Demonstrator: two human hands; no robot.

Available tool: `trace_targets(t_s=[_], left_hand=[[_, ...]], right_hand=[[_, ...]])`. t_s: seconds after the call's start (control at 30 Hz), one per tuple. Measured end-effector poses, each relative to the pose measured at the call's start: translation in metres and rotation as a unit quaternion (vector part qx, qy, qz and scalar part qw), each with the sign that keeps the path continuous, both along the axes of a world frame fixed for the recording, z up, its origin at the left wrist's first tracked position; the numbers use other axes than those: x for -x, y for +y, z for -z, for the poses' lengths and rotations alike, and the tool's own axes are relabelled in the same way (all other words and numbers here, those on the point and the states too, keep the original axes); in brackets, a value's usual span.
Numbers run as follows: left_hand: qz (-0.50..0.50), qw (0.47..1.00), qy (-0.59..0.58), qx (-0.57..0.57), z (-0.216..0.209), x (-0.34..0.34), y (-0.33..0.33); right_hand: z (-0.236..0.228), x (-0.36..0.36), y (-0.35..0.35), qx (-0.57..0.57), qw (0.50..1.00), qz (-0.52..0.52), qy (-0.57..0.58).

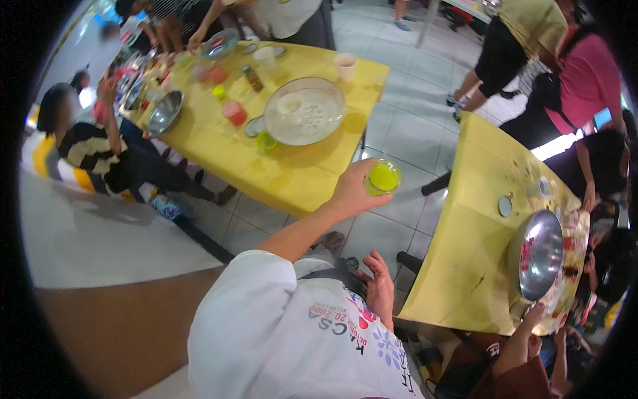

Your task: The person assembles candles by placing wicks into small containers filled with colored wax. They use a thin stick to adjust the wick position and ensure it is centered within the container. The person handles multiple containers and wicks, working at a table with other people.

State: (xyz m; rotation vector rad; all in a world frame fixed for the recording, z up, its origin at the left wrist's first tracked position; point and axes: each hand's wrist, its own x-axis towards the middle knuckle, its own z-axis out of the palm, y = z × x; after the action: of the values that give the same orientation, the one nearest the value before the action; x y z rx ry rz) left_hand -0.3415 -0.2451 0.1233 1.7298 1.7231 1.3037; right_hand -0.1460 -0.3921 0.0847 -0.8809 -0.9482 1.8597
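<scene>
My left hand [353, 189] reaches forward past the near table corner, wrapped around a small clear cup [383, 177] of bright yellow-green liquid. The cup is in the air over the floor gap between two tables. My right hand [379, 286] hangs by my waist, its fingers loosely curled and apart, with nothing visible in it. Nearest the cup, on the left table [312, 174], stands a wide white basin [332, 120] with a pale bowl-like item [290, 104] and some whitish bits inside.
Red containers [234, 113], a green cup [266, 140], a brown bottle [252, 78] and a metal bowl [165, 112] share the left table. The right yellow-covered table [458, 246] bears a large steel bowl [541, 255]. People sit and stand around both tables.
</scene>
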Motion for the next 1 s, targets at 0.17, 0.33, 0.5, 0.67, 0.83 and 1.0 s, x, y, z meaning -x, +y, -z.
trace_targets(t_s=[0.17, 0.33, 0.5, 0.67, 0.83, 1.0], left_hand=[[-0.098, 0.995, -0.027, -0.005, -0.008, 0.067, -0.058], [-0.19, 0.981, -0.025, 0.012, -0.004, 0.132, -0.089], [-0.25, 0.968, 0.013, 0.036, 0.011, 0.2, -0.101], [-0.269, 0.963, 0.007, 0.034, 0.04, 0.274, -0.106], [-0.242, 0.969, 0.017, 0.037, 0.057, 0.328, -0.104], [-0.217, 0.975, -0.025, 0.035, 0.078, 0.355, -0.101]], right_hand=[[-0.015, 0.028, -0.008, 0.022, 0.997, -0.079, -0.008], [-0.019, 0.062, 0.0, 0.02, 0.991, -0.132, -0.017], [-0.033, 0.103, 0.011, 0.049, 0.989, -0.139, -0.026], [-0.017, 0.152, 0.016, 0.034, 0.992, -0.115, -0.043], [-0.022, 0.219, 0.022, 0.033, 0.991, -0.109, -0.071], [-0.012, 0.282, 0.035, -0.054, 0.978, -0.122, -0.163]])
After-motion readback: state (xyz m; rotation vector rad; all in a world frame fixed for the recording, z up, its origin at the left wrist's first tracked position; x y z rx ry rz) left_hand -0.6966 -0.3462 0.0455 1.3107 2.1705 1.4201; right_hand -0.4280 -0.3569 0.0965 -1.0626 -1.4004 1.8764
